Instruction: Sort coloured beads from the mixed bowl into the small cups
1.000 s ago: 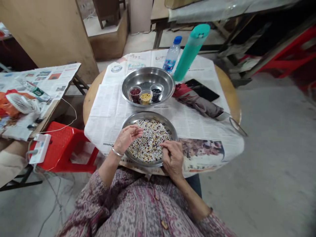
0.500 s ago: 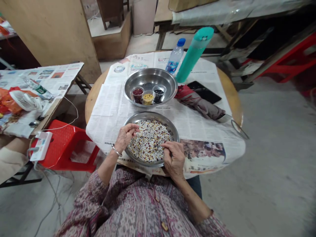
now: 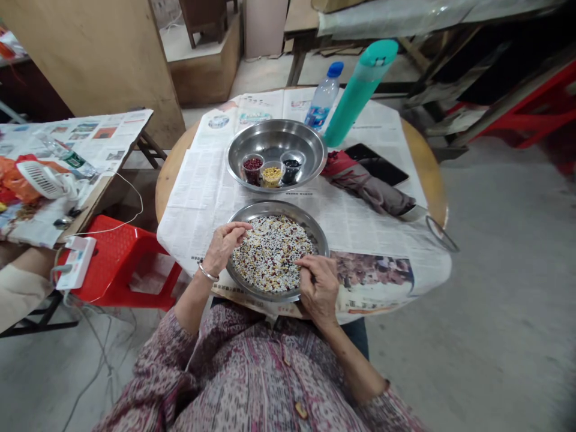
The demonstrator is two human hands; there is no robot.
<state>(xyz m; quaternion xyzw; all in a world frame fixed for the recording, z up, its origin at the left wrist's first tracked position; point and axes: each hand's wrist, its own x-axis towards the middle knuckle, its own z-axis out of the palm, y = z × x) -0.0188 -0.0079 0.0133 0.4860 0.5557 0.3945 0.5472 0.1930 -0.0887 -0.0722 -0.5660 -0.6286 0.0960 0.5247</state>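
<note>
Holding both hands over the near steel bowl [image 3: 315, 232], set by the near edge of the newspaper-covered tabletop [image 3: 193, 201], with mixed grains [image 3: 273, 253] spread across the inside. Over the left rim, left hand [image 3: 221, 248] with fingers drawn towards the thumb; over the near right rim, right hand [image 3: 321, 288] loosely curled, index fingertip down near the grains. Too fine to tell whether pinching a grain with either. To handle grains this small well, probably best to dip only the fingertips, take few at once, and keep weight off the rim to avoid tipping. Opening upward and round, so without any pointing end or long axis; among the grains, too tiny to make out any direction. Farther off, far steel bowl [image 3: 274, 137] with three small cups [image 3: 272, 175] inside, filled red, yellow and black.
</note>
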